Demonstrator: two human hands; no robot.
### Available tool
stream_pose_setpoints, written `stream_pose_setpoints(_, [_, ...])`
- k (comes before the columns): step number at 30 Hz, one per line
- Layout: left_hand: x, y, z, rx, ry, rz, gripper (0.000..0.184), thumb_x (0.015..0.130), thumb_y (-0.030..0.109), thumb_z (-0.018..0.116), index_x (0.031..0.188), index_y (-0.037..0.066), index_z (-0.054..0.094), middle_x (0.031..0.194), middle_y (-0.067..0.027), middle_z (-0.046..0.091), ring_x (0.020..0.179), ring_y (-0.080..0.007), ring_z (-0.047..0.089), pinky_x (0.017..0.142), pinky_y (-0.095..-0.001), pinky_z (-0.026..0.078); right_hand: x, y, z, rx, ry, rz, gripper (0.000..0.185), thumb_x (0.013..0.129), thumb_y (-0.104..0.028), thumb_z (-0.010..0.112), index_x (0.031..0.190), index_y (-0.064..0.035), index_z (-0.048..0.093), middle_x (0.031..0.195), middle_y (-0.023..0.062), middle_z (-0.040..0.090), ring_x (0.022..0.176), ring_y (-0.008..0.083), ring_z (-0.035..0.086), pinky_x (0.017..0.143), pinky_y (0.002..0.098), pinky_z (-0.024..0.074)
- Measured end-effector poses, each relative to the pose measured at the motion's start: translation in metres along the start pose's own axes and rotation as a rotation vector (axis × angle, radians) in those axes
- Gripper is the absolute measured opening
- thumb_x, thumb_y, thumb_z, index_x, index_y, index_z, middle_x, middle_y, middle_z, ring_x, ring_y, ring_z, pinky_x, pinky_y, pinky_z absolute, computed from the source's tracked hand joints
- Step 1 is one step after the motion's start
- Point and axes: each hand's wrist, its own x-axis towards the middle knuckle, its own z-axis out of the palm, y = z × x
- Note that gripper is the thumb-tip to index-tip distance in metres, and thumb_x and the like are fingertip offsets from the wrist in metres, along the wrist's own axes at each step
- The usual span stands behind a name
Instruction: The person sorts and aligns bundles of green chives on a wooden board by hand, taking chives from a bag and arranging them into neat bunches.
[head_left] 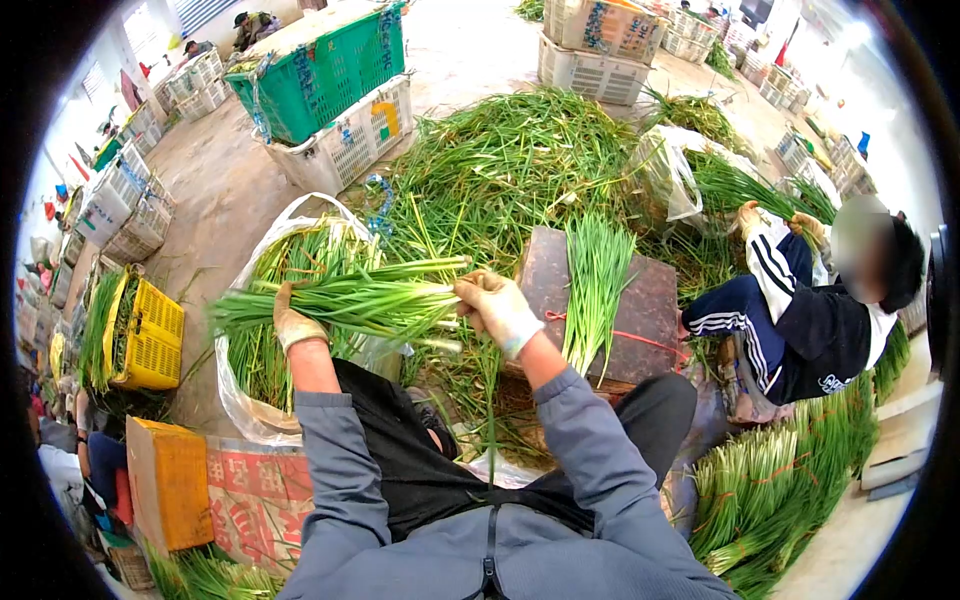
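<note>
A bunch of Chinese chives (370, 303) lies across in front of me, green tips to the left and pale stem ends to the right. My left hand (297, 322), in a light glove, is closed round its leafy part. With the fingers of my gloved right hand (497, 305), I pinch the pale stem ends. A few stems stick out apart from the rest. Just right of my right hand, a sheaf of chives (597, 285) rests on a dark board (545, 262), with a red tie (640, 340) under it.
A white bag (233, 385) full of chives stands at my left knee. Behind it rises a big heap of loose chives (510, 160). A co-worker (800, 310) sits at right, beside tied bundles (770, 480). Green (325, 75) and yellow crates (150, 335) stand to the left.
</note>
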Motion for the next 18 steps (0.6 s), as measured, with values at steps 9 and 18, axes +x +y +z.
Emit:
stream_pose_setpoints(9, [0.001,0.021,-0.014,-0.020,0.032,0.125,0.030,0.097,0.031,0.056,0.087,0.003,0.060,0.087,-0.0187,0.067,0.076,-0.0334,0.063,0.077,-0.0494,0.054,-0.007,0.030,-0.036,-0.100,0.101,-0.179,0.020,0.099,-0.026,0.059,0.104,-0.0069,0.063,0.068,-0.0016,0.054,0.045,0.0064,0.041,0.038,0.0219,0.0323])
stream_pose_setpoints(18, [0.004,0.046,-0.032,-0.187,-0.003,0.233,0.028,0.091,0.028,0.054,0.088,0.002,0.065,0.090,-0.0187,0.068,0.081,-0.0340,0.065,0.077,-0.0466,0.056,-0.051,-0.020,-0.107,0.498,0.810,-0.644,0.019,0.103,-0.028,0.055,0.095,-0.0116,0.053,0.074,0.0012,0.059,0.057,0.0104,0.053,0.044,0.0246,0.0419])
